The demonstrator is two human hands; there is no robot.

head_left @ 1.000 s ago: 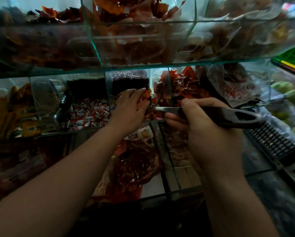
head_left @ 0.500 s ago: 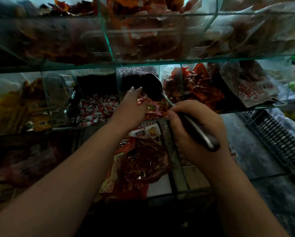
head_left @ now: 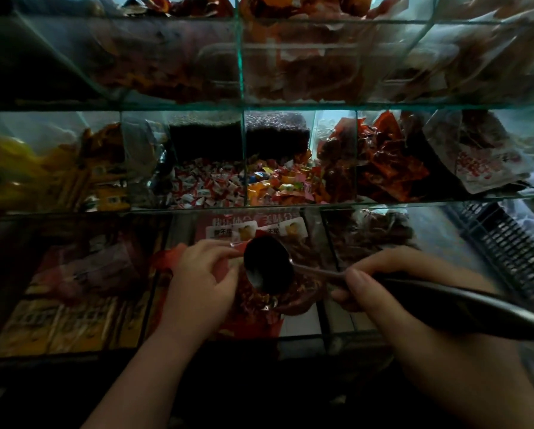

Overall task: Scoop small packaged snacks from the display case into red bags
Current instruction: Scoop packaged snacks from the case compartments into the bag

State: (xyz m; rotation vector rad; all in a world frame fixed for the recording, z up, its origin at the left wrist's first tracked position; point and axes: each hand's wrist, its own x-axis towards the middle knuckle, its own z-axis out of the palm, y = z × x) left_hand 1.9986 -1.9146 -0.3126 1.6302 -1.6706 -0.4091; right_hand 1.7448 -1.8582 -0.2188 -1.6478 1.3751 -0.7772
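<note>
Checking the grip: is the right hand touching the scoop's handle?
Touching. The head view shows the right hand with thumb and fingers curled round the handle of the scoop.

Snack shop, tiered glass display case point(head_left: 241, 106) with partitioned bins, loose wrapped candies point(head_left: 207, 187), red packaged snacks point(head_left: 383, 162), printed packets point(head_left: 482, 159)

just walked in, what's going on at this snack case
A person is working at a glass display case of wrapped snacks. The right hand holds a dark scoop by its handle, its bowl beside the left hand, which pinches a red bag in front of the bottom shelf. The bowl looks empty, though it's dim.
</note>
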